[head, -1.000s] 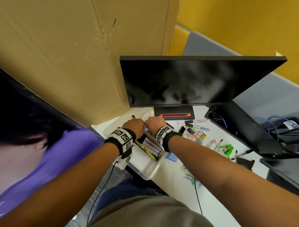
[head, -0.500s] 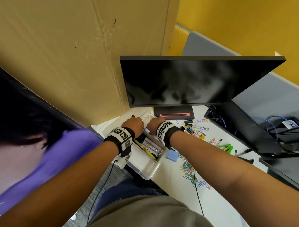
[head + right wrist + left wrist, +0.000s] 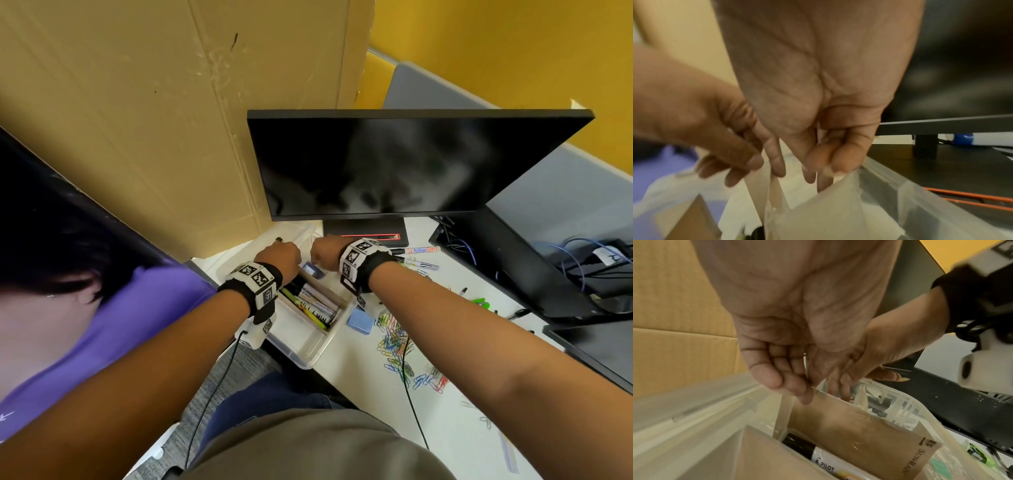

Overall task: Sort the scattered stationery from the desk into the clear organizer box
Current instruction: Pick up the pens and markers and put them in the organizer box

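Hands (image 3: 301,257) parted (slightly), pinching translucent divider (image 3: 838,203), clear ribbed box (image 3: 308,346)

An office desk: dark monitor (image 3: 394,164) mid-frame, grey partition panel (image 3: 561,192) and blue network cables (image 3: 582,253) at right, paper clips (image 3: 397,342) and pens (image 3: 423,250) scattered lower right.

A: Item, counter (image 3: 455,428)?
B: White. Paper clips (image 3: 397,342): mixed blue, green, yellow, red.
A: Organizer box (image 3: 308,353)?
B: Clear; brown cardboard divider (image 3: 859,426) printed black.
A: Others?
B: Monitor (image 3: 394,164) black; sticky-note pad (image 3: 359,320) light blue; wristbands (image 3: 255,281) black with black-and-white square tags.
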Action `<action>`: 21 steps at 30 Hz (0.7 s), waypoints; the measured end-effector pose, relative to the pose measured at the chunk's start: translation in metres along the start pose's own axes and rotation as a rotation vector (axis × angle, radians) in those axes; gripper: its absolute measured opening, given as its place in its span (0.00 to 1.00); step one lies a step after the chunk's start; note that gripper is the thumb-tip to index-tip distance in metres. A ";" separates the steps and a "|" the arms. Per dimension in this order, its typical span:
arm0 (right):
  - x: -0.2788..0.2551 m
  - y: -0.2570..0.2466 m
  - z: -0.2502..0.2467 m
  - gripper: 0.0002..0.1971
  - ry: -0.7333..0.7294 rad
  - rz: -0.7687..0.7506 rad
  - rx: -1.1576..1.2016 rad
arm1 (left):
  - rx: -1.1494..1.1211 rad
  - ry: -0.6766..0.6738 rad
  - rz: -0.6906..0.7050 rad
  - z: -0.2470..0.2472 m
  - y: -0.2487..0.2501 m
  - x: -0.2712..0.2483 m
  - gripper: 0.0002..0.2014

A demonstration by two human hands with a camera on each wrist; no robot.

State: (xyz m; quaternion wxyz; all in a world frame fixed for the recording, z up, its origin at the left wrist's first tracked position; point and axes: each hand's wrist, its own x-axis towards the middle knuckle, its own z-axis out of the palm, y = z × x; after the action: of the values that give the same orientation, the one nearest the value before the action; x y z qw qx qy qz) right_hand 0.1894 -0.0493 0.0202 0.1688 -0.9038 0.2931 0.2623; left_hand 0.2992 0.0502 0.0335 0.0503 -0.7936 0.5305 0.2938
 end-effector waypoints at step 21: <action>-0.152 0.107 0.074 0.10 0.430 0.281 0.560 | 0.021 0.139 0.248 0.034 0.147 -0.013 0.10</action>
State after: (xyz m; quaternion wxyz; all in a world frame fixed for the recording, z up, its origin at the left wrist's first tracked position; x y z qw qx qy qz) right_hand -0.0094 -0.0312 0.0315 0.3064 -0.8079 0.5034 -0.0029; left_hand 0.1536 0.0109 0.0460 -0.0150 -0.7398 0.6297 0.2365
